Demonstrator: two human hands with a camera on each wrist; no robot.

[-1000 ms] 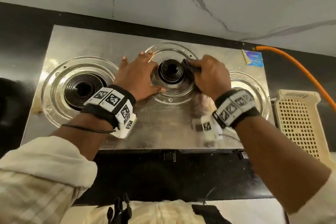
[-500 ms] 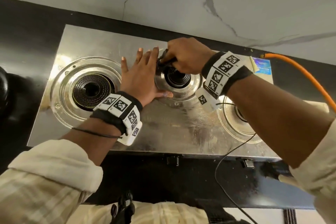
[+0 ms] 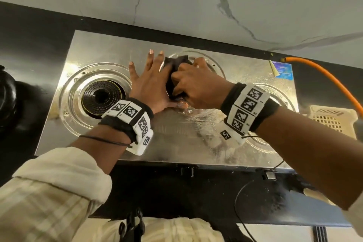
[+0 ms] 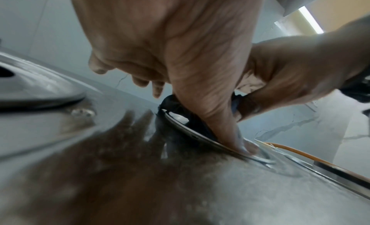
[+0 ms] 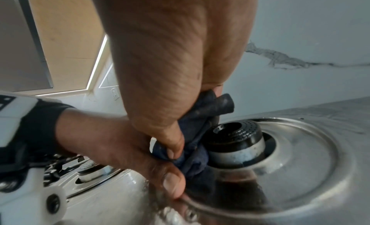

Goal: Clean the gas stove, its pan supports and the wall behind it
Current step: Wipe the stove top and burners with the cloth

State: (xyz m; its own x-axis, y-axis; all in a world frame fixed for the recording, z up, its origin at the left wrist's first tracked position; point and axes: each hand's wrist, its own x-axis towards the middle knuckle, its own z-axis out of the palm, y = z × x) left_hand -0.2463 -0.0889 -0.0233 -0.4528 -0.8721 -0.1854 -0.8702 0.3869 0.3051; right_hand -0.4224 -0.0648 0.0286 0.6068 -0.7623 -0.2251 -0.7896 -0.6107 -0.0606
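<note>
The steel gas stove [image 3: 196, 143] lies on a black counter below the marbled wall [image 3: 196, 6]. My left hand [image 3: 149, 82] rests flat on the stove top, fingers spread. Its thumb [image 4: 238, 143] presses on the rim of the middle burner's dish. My right hand [image 3: 196, 86] grips a bunched dark blue cloth [image 3: 174, 70] and holds it against the left side of the middle burner [image 5: 236, 139]. In the right wrist view the cloth [image 5: 200, 133] touches the burner's steel collar, just above my left thumb [image 5: 172, 184].
The left burner [image 3: 102, 96] stands bare in its round dish. My right wrist hides most of the right burner. An orange gas hose [image 3: 324, 76] runs off at the back right, above a cream perforated basket [image 3: 332, 120]. A black object [image 3: 5, 94] sits at the far left.
My right hand has carried the cloth round the middle burner, from its right side over the back to its left side, close to my left hand. The left hand has stayed put.
</note>
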